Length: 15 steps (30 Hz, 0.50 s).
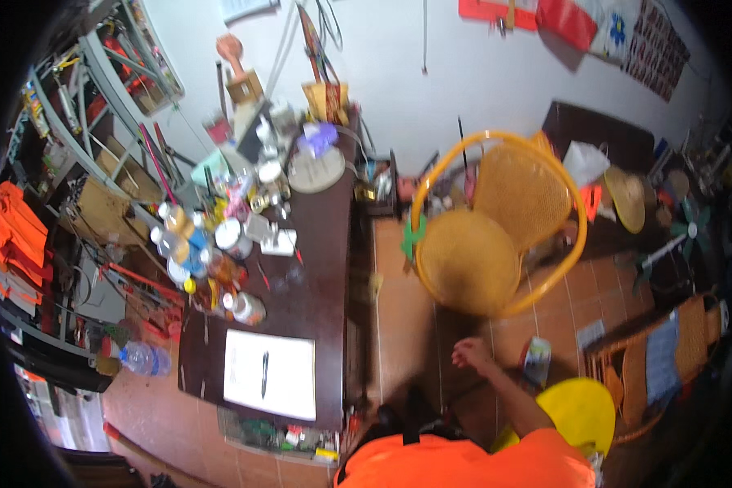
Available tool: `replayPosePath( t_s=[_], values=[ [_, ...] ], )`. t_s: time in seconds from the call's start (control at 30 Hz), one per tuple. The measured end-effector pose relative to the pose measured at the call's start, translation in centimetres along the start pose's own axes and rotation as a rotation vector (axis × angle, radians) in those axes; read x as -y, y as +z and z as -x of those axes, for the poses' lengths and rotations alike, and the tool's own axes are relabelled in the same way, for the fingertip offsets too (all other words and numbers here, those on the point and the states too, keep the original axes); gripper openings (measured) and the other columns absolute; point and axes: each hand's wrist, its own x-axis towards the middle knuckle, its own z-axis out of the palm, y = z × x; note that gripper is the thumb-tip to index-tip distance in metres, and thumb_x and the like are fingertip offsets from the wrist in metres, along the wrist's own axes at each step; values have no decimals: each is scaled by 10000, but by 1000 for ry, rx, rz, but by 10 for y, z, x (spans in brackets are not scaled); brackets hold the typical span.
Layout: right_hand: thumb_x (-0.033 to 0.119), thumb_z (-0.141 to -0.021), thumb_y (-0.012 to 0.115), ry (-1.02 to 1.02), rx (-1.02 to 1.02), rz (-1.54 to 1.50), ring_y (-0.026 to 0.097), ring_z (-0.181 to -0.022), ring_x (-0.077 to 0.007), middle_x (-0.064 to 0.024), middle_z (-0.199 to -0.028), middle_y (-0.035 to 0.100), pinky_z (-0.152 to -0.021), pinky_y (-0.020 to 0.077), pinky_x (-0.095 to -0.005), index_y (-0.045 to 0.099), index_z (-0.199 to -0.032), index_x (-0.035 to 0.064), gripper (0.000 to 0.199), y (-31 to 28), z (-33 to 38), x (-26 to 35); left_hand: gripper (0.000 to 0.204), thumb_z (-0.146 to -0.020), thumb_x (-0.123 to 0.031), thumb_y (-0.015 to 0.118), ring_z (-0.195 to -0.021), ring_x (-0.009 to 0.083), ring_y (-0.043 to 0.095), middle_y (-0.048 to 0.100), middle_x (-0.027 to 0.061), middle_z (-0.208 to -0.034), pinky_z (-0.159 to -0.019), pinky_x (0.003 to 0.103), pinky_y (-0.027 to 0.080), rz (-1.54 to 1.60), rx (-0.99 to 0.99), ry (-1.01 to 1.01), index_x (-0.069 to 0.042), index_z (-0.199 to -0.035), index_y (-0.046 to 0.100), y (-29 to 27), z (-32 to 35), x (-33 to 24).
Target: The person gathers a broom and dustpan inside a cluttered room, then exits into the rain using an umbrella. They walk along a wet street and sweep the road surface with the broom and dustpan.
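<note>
My right hand (472,355) hangs over the tiled floor in front of me, its fingers loosely bent and a little apart, with nothing visible in them. My left hand is out of view. Beyond the right hand stands a rattan chair (469,259) with a round seat, a yellow-orange hoop frame and a green strip (413,237) tied to its left side. To my left, a white sheet of paper (289,382) lies on the dark table (317,268), with a black pen (264,374) on it. A can-like container (537,360) is right of my hand.
Bottles (244,307) and assorted clutter crowd the table's left and far parts. A clear plastic bottle (145,359) is left of the table. A yellow rounded thing (579,416) is beside my right arm. Another rattan chair (690,346) holds blue cloth. A straw hat (625,199) is at the far right.
</note>
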Motion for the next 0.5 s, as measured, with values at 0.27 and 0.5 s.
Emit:
replayPosePath(
  t_s=[0.27, 0.5],
  values=[
    [170, -904, 521, -299, 96, 63, 618, -592, -145, -93, -720, 640, -530, 513, -270, 615, -874, -10, 205, 55, -98, 175, 369, -720, 47, 591, -873, 216, 591, 603, 199, -952, -802, 320, 502, 78, 55, 89, 81, -1085, 553, 158, -85, -84],
    [164, -945, 486, -744, 58, 206, 546, -555, -104, -58, -688, 631, -516, 458, -246, 611, -826, 8, 233, 80, -189, 435, 366, -720, 42, 593, -871, 217, 593, 605, 197, -952, -800, 322, 502, 124, 73, 129, 80, -1082, 556, 234, -140, -141]
  ],
)
